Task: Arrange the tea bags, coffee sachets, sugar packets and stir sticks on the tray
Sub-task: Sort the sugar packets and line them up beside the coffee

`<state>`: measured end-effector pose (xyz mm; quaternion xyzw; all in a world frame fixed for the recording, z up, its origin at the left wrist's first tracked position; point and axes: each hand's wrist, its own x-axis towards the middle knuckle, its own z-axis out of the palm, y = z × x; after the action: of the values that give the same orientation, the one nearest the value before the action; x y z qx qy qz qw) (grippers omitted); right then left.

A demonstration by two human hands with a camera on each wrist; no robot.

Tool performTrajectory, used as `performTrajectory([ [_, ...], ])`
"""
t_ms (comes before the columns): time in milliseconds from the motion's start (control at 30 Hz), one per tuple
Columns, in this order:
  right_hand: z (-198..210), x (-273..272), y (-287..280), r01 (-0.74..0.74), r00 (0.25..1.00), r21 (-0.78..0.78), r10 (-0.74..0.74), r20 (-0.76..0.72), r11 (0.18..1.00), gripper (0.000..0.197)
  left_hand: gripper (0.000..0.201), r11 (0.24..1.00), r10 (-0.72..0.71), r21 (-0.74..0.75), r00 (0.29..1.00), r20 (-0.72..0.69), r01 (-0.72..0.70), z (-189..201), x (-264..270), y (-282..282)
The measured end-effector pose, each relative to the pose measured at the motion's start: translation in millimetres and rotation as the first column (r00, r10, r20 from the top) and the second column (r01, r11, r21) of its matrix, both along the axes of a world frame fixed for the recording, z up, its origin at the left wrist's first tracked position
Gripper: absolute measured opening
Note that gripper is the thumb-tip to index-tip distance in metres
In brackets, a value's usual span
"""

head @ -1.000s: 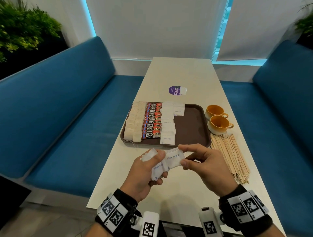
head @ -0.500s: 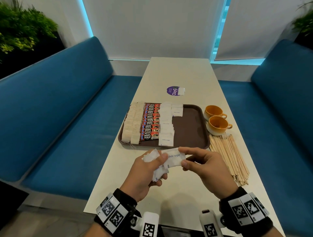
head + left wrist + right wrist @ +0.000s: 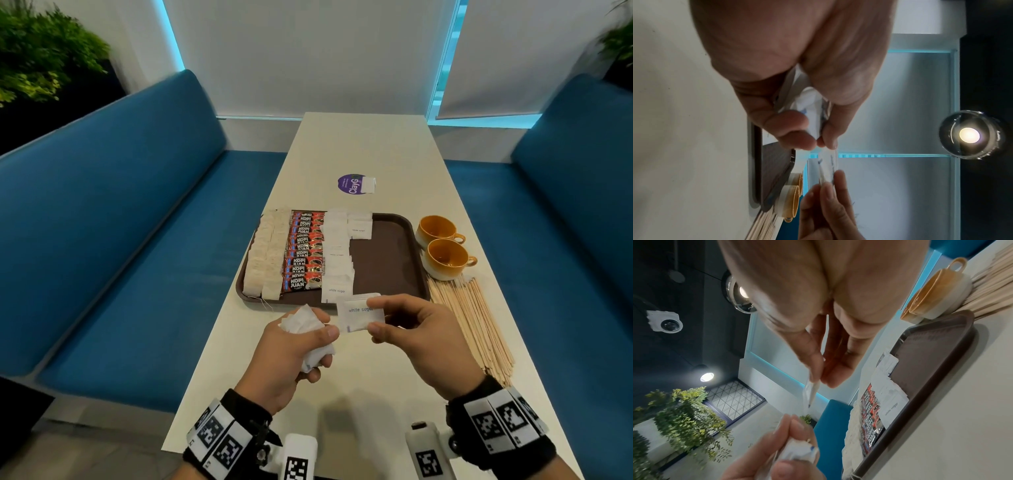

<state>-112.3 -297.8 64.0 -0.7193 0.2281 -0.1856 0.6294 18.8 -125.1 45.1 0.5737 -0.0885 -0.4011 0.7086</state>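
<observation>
A person's right hand (image 3: 416, 337) pinches a single white sugar packet (image 3: 359, 312) by its right end between thumb and fingertips, holding it in the air just short of the near rim of the brown tray (image 3: 387, 260), while the left hand (image 3: 294, 353) stays clenched around a crumpled bundle of spare packets (image 3: 301, 322) immediately to that packet's left. Beyond both hands, the tray already carries rows of tea bags (image 3: 267, 260), red coffee sachets (image 3: 303, 253) and laid-out sugar packets (image 3: 337, 260), with bare space on the side nearer the right hand. The wooden stir sticks (image 3: 476, 318) lie on the table (image 3: 376, 383) just outside the right hand, off the tray, beside two orange cups (image 3: 442, 250). The packet looks light, thin and limp, its loose filling likely to shift, so a gentle pinch at a sealed edge should serve best; squeezing the middle risks creasing or bursting the paper. Compared with a second ago, when both hands gripped the same cluster of packets together, the right hand has now drawn one packet clear of the bundle and carried it a little towards the tray; the items on the tray appear unchanged.
</observation>
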Motion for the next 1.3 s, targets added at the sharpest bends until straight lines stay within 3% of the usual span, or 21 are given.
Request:
performTrajectory([
  [200, 1, 42, -43, 0.107, 0.994, 0.173, -0.103, -0.03, 0.979, 0.02, 0.039, 0.999, 0.042, 0.0, 0.992, -0.115, -0.042, -6, 20, -3],
  [533, -50, 168, -161, 0.279, 0.943, 0.064, -0.261, -0.206, 0.958, 0.021, 0.042, 0.998, 0.042, 0.048, 0.982, -0.185, -0.033, -22, 49, -17],
  [733, -70, 210, -185, 0.229, 0.889, -0.135, -0.263, -0.374, 0.964, 0.02, 0.05, 0.998, 0.037, 0.052, 0.979, -0.201, -0.027, -29, 61, -29],
  [1000, -80, 226, -197, 0.029, 0.817, -0.34, -0.218, -0.533, 0.94, 0.017, 0.054, 0.997, 0.039, 0.07, 0.976, -0.214, -0.024, -37, 67, -34],
  [1200, -72, 232, -190, -0.028, 0.817, -0.458, -0.244, -0.523, 0.888, 0.014, 0.051, 0.996, 0.042, 0.084, 0.975, -0.219, -0.024, -40, 66, -31],
  [1300, -61, 251, -175, -0.072, 0.84, -0.522, -0.23, -0.491, 0.85, 0.03, 0.052, 0.995, 0.043, 0.093, 0.975, -0.216, -0.024, -39, 66, -32],
])
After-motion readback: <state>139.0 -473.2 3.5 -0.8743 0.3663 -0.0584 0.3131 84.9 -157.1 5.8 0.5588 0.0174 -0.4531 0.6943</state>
